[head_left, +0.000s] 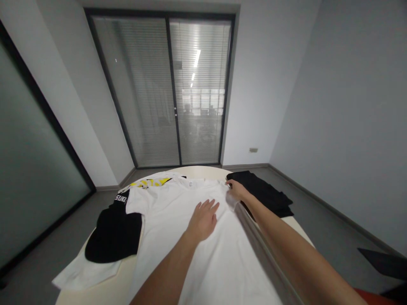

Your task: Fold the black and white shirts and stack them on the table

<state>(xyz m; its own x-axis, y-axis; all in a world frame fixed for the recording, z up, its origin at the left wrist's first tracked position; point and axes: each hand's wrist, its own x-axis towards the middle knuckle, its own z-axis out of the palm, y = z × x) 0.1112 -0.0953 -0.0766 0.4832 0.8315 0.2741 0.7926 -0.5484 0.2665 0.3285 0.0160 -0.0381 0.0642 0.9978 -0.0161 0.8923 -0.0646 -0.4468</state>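
Lying creased, white T-shirt (219,250), left hand (203,219) open atop, right hand (237,190) apparently pinching its edge.

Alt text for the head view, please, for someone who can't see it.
A white T-shirt lies spread on a table, a person's left hand over its upper part and right hand at its right-side shoulder. Black clothing lies on both sides.
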